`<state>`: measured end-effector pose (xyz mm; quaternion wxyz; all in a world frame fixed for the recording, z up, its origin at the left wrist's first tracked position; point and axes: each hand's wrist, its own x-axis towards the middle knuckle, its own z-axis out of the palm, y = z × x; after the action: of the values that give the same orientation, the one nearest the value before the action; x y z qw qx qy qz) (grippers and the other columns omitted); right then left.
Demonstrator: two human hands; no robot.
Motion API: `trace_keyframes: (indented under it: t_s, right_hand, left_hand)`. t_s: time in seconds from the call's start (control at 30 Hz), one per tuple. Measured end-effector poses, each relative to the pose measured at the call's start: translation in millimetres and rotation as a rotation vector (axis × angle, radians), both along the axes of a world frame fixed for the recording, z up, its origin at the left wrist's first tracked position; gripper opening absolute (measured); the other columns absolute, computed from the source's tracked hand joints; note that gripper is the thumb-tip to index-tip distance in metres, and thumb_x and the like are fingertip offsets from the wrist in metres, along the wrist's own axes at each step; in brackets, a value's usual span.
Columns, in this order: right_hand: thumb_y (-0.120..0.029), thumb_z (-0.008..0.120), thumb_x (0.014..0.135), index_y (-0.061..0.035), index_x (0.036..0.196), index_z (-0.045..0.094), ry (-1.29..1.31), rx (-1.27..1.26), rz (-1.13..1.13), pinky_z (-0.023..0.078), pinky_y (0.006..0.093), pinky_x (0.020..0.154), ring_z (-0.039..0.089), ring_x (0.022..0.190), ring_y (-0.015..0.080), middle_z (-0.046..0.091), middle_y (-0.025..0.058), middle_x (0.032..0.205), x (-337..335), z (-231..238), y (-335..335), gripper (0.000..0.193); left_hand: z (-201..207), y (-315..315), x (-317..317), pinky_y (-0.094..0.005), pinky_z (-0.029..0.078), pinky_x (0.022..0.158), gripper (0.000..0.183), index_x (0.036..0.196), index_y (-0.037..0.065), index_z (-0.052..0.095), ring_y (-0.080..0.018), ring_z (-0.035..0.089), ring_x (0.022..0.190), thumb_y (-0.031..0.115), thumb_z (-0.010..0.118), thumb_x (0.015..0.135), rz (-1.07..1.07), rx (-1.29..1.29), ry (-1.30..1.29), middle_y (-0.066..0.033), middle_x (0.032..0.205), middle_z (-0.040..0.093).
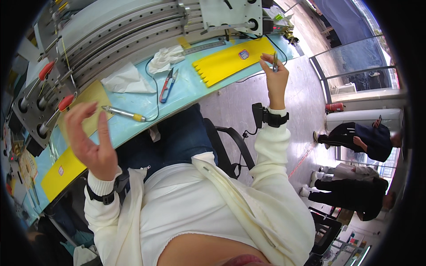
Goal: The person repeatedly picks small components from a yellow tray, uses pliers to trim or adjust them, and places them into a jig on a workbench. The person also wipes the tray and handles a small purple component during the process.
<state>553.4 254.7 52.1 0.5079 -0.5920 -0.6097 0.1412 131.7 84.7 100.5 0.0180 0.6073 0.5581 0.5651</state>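
My right hand (277, 84) is raised at the right end of the bench, closed on a slim pair of metal tweezers (275, 61) whose tips point up. Near it lies a flat yellow sheet (235, 62) with a notched left end and a small label. My left hand (91, 142) hovers over the bench's left front, fingers apart and slightly blurred, holding nothing. Beside its fingertips rests a silver pen-shaped tool (124, 113) with a yellow collar and a dark cable. Another yellow sheet (62, 173) sits partly beneath the left hand, which hides some of it.
Small red-and-blue snips (168, 86), crumpled white tissue (166, 59), a flat white tissue (128, 80) and a steel ruler (204, 47) lie on the light-blue bench mat (144, 95). A metal rail machine (120, 42) with red-handled clamps runs behind. Several people stand at the right.
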Motion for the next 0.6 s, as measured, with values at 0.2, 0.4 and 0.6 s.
trace_keyframes:
  t_s: [0.2,0.4,0.6]
  right_hand:
    - [-0.005,0.073,0.085,-0.0037,0.118,0.069,-0.114,-0.052,-0.163,0.05,0.0281,0.078,0.068,0.091,0.0152,0.076,0.0059,0.1,46,-37,13,0.033]
    - [-0.01,0.074,0.088,-0.0114,0.132,0.06,-0.321,-0.001,-0.157,0.046,0.0248,0.061,0.062,0.065,0.0092,0.078,0.001,0.097,39,-40,29,0.047]
    - [-0.015,0.074,0.087,-0.0162,0.138,0.054,-0.58,-0.061,-0.232,0.054,0.0375,0.066,0.073,0.079,0.0292,0.077,0.0059,0.094,30,-38,32,0.055]
  left_hand:
    - [1,74,100,-0.04,0.048,0.087,0.019,0.101,0.001,0.066,-0.0357,0.059,0.1,-0.001,0.068,0.083,-0.474,-0.103,0.142,-0.0161,0.105,0.062]
    - [-43,114,165,-0.0411,0.046,0.103,0.03,0.114,-0.001,0.067,-0.0376,0.058,0.116,0.001,0.065,0.084,-0.582,-0.262,0.275,-0.0185,0.121,0.063]
    - [-78,126,193,-0.0417,0.043,0.11,0.043,0.124,0.0,0.065,-0.0374,0.054,0.128,-0.008,0.057,0.083,-0.556,-0.282,0.407,-0.0186,0.136,0.059]
